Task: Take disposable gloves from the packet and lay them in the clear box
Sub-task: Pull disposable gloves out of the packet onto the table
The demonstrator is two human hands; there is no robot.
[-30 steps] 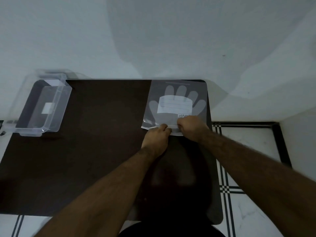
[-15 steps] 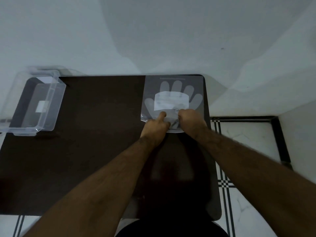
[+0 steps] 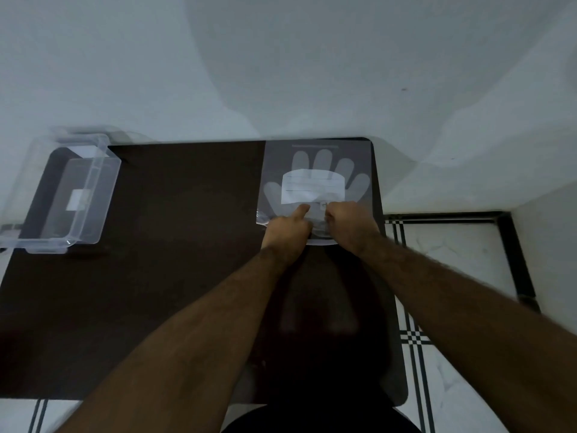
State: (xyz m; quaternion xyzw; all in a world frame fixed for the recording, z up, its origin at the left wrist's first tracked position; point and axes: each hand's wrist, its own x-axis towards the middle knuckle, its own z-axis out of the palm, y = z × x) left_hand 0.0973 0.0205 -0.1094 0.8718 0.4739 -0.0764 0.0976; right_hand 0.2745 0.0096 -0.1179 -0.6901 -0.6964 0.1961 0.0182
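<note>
The packet (image 3: 315, 170) is lying straight ahead of both your hands, its long axis running away from you and its near edge sitting under your knuckles. Your left hand (image 3: 288, 228) is pressing one straight finger onto it, the other fingers curled. Just beside it, your right hand (image 3: 351, 225) is pinching that near edge. The box (image 3: 107, 189) is sitting well off to the left, nearer your left hand.

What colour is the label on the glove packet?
White: the label shows best in the head view.
</note>
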